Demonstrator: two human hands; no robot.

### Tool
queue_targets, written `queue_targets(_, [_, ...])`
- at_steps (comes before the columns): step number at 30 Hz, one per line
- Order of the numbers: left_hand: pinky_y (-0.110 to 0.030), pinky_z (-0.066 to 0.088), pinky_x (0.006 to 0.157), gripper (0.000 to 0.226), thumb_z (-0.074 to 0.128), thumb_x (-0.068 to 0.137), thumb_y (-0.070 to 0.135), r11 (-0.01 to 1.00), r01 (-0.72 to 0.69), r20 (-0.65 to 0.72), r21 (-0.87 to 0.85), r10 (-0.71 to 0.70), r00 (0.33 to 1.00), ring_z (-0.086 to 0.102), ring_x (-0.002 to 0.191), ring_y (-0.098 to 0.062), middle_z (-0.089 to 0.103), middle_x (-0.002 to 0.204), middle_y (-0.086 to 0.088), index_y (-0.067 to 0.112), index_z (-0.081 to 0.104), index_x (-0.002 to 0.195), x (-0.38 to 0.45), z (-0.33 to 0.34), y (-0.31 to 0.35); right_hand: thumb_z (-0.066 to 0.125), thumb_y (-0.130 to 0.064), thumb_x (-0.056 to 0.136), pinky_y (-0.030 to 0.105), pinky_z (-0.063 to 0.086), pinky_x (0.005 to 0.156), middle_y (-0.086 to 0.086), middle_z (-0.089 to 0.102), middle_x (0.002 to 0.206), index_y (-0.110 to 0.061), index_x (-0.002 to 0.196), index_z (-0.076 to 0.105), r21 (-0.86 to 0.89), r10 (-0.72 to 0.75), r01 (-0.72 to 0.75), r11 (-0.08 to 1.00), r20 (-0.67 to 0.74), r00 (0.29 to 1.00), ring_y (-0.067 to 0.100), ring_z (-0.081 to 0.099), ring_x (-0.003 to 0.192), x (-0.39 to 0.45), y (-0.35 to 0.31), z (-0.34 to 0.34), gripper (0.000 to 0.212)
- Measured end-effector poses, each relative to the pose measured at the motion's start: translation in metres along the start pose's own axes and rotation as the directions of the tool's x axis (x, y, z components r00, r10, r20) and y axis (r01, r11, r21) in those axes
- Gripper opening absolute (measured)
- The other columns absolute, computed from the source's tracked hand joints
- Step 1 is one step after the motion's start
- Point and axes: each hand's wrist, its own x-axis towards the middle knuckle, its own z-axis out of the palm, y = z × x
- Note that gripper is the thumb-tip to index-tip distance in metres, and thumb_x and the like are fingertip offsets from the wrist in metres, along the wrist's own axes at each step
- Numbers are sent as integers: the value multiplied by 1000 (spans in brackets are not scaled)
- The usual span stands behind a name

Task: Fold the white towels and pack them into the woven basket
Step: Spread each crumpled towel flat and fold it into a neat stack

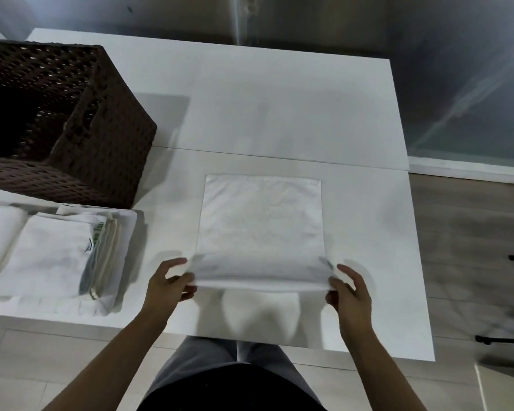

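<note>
A white towel (261,226) lies spread on the white table (279,114), its far edge flat and its near edge lifted off the surface. My left hand (168,281) pinches the near left corner. My right hand (349,287) pinches the near right corner. A dark brown woven basket (80,137) stands at the table's left, tilted toward me, and its inside looks dark. Just in front of the basket, a stack of white towels (48,256) with a green-printed label rests at the left edge.
The table's near edge runs just in front of my legs, and its right edge meets a wooden floor (469,247). Black stand legs (505,339) poke in from the right. A seam crosses the tabletop behind the towel.
</note>
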Motion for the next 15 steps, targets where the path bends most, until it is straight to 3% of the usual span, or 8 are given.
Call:
queue_targets(6, [-26,59,61,7,65,93,4,993,-75,-5,-92,75,997,65,63,-24,66,77,-13,3,71,96,19,17,70,71,-7,91,28,49,61,10,63,78,-9,90,72,185,-19,8,983,59,998,19,54,55,29,-74,25,2])
queue_targets(12, [-28,58,66,9,70,91,15,988,-107,-44,-113,102,994,66,64,-20,72,77,-10,7,71,93,66,48,134,73,-24,91,25,51,59,6,72,75,-12,92,70,247,-5,-18,969,94,996,17,61,58,78,-140,69,13])
queue_targets(15, [-30,59,68,17,69,93,26,990,-93,-81,-103,85,993,66,70,-21,76,85,-8,10,69,98,93,62,156,66,-27,95,27,55,67,4,76,85,-17,92,67,257,21,-54,965,130,991,19,66,68,103,-155,86,11])
